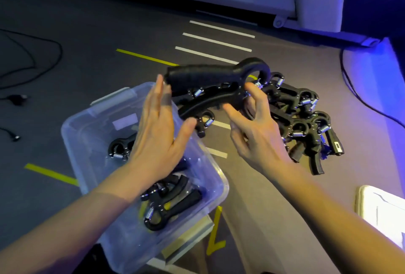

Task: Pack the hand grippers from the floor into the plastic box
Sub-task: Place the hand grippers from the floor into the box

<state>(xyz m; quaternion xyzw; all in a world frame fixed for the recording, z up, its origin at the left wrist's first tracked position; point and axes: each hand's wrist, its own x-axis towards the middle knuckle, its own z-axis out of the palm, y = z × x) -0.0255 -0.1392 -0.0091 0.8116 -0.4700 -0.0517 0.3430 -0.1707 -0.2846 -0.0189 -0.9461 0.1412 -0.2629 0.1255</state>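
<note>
A black plastic hand gripper with a steel coil spring is held in the air between both hands, above the far right rim of the box and the floor next to it. Its ribbed handle points left and its hooked loop end points right. The left hand lies against the handle's left end with fingers straight and together, thumb spread out beneath the lower curved handle. The right hand pinches the gripper near its spring end, fingers curled on the far side and thumb reaching in from below.

The clear rectangular plastic box sits on the floor under the left forearm, open on top, its long axis running from upper left to lower right. Inside lie several black hand grippers at the near end and one more near the middle; the far corner of the box floor shows bare.

Just beyond the right hand, a pile of black hand grippers rests on the grey floor, overlapping one another, close to the box's right side but apart from it.

Yellow tape lines and white tape strips mark the floor. Black cables trail at the left, well apart from the box. A white lid-like panel lies at the right edge, and a pale cabinet base stands at the far side.
</note>
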